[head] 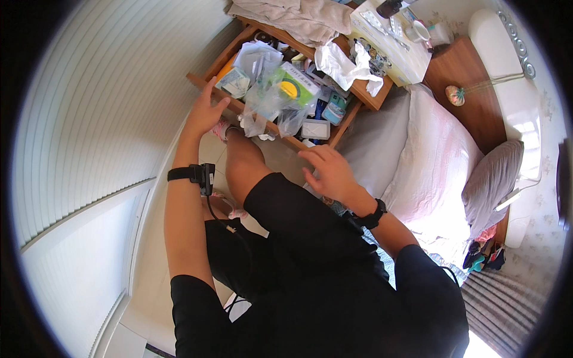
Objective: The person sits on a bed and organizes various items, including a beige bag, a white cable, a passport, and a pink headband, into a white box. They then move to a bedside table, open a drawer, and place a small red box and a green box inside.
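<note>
A wooden drawer [289, 142] is pulled out before me, packed with loose items. My left hand [205, 112] is at the left end of its front panel, fingers spread and overlapping the wood; whether they touch it I cannot tell. Close to the right end of the panel, my right hand [330, 173] holds nothing, its thumb apart from the fingers. A clear plastic bag [257, 105] hangs over the drawer's front edge. Among the contents are a green and white box [301, 85], folded white papers [256, 56], a banknote-like paper [233, 83] and a clear plastic case [315, 129].
Above the drawer, the nightstand top [379, 96] bears crumpled tissue [342, 67], a beige cloth [295, 18] and a box [389, 42] with a mug [417, 32] on it. To the right is a bed with a pillow [492, 183]; a ribbed white door [103, 98] stands left.
</note>
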Available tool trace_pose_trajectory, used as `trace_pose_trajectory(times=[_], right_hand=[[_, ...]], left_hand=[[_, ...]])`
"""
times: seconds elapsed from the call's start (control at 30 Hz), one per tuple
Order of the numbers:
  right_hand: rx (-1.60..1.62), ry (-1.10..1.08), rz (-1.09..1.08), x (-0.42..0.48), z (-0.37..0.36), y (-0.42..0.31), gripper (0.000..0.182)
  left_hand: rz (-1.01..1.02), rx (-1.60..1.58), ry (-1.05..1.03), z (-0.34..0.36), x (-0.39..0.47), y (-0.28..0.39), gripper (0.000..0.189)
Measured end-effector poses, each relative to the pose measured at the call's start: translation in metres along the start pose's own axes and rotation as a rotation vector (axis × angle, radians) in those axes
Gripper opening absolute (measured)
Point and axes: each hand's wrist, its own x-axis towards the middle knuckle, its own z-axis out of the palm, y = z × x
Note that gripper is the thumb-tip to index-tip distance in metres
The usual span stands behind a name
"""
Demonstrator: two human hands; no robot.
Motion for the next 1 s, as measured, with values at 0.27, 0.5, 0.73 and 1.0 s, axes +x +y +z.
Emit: trace_pose_trajectory(times=[0.27, 0.5, 0.73, 1.0], right_hand=[[-0.144, -0.114, 0.078, -0.048, 0.017, 0.025, 0.046], [-0.159, -0.109, 0.061, -0.046, 0.017, 0.027, 0.049], [-0.183, -0.082, 0.117, -0.047, 0.02, 0.02, 0.057], [-0.174, -0.118, 0.073, -0.022, 0.025, 0.047, 0.045]], left_hand=[[-0.104, 0.167, -0.251, -0.014, -0.013, 0.019, 0.058], [0.045, 0.343, -0.208, -0.021, -0.04, 0.036, 0.041], [0.149, 0.323, -0.11, -0.08, -0.159, 0.156, 0.029], [-0.078, 0.031, -0.226, -0.113, -0.273, 0.21, 0.034]])
